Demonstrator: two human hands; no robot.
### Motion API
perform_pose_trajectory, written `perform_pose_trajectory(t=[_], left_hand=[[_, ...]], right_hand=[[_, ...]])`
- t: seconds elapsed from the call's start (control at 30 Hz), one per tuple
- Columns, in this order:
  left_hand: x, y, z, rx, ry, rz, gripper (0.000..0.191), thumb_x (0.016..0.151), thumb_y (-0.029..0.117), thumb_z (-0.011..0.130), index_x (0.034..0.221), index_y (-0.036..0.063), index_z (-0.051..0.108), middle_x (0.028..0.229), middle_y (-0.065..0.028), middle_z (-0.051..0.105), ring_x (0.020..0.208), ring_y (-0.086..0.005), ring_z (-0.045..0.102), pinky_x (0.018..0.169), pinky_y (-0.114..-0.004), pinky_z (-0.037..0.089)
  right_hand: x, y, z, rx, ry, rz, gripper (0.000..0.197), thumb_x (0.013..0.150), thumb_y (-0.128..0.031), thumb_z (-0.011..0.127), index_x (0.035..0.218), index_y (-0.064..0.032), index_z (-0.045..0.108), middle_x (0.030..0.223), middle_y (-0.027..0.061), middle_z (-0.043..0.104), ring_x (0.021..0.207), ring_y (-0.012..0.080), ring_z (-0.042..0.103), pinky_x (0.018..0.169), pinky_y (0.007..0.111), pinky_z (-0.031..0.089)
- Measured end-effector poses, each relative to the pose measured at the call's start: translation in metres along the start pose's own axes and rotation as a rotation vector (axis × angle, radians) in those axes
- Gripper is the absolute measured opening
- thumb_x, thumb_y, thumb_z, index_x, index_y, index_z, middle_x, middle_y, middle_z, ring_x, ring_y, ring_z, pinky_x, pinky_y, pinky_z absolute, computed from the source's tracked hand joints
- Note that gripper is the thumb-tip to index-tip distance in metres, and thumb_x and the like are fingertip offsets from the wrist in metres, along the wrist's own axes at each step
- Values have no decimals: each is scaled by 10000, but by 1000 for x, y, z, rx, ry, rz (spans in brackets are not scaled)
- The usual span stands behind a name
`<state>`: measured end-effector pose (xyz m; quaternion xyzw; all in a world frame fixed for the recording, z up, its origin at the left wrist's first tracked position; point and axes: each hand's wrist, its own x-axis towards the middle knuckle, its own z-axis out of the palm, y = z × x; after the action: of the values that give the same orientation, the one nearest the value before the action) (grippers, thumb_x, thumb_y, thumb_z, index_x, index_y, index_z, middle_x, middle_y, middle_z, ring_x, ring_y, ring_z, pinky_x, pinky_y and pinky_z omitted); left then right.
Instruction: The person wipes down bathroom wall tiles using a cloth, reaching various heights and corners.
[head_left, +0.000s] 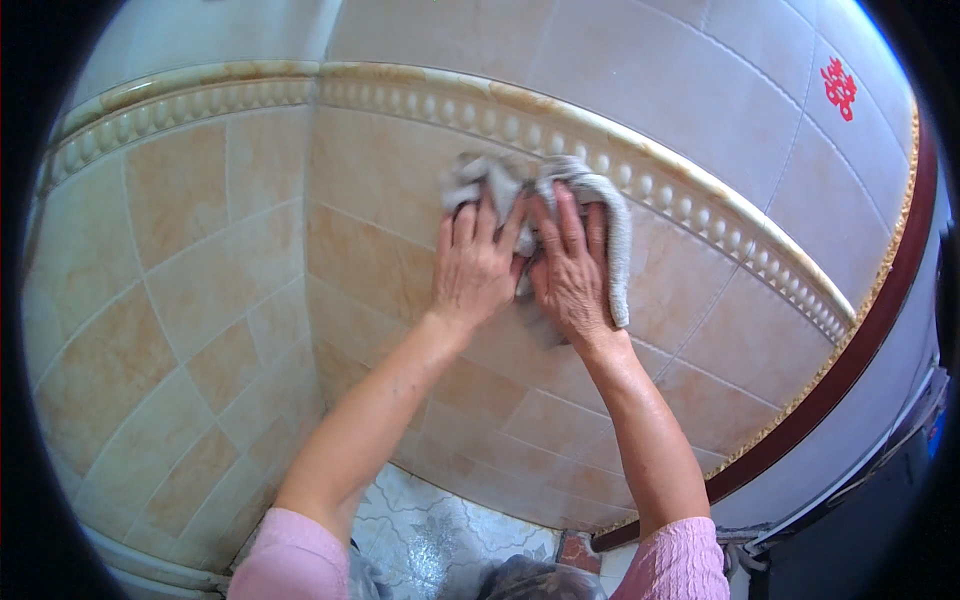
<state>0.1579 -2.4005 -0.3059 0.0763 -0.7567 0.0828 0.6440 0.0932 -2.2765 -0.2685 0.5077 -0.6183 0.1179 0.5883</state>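
Both hands press a grey-white cloth (616, 232) against the beige wall tiles, just below a raised moulding of cream beads (532, 137). My left hand (474, 262) lies on the left part of the cloth, fingers pointing up and spread, with bunched fabric beneath the fingertips. Beside it, my right hand (568, 270) holds the cloth's right part, and a fold hangs down along its outer side to the wrist. The cloth is blurred at its left and lower edges. Between the hands a crumpled part shows, and the palms are hidden.
A tiled side wall (225, 247) meets this wall in a corner at the left. A red paper decoration (838, 88) is on the upper right tiles. A dark red frame (840, 382) edges the wall at the right. Patterned floor tiles (427, 525) lie below.
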Motion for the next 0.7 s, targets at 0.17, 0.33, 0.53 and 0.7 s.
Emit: perform_pose_trajectory(t=[0.17,0.33,0.53,0.7], left_hand=[[-81,9,3,-17,-122,-230,694,720,239,639,1341,34,407,1252,-207,427,1067,-344,432,932,-483,341],[-32,25,-20,-10,-207,-42,718,676,261,684,1335,112,443,1271,-169,430,1150,-332,386,957,-484,300],[40,93,-7,-99,-19,150,715,680,242,688,1350,173,448,1278,-201,442,1099,-352,418,950,-446,344],[8,140,14,-97,92,334,562,728,181,599,1285,167,526,1190,-174,499,918,-268,500,770,-362,445]], right_hand=[[-23,-5,-4,48,-362,-501,516,679,-160,574,1180,-42,580,1392,62,386,1340,300,242,1116,441,212],[-35,45,-22,170,-185,-307,553,639,-128,626,1189,-164,584,1345,33,373,1253,306,358,1036,432,333],[-59,97,-72,-167,-10,-10,597,717,-210,643,1294,-228,491,1386,39,368,1235,343,365,1047,446,316],[-139,101,-83,-299,-1,140,582,753,-258,613,1316,-240,470,1390,68,344,1204,382,359,1007,516,301]])
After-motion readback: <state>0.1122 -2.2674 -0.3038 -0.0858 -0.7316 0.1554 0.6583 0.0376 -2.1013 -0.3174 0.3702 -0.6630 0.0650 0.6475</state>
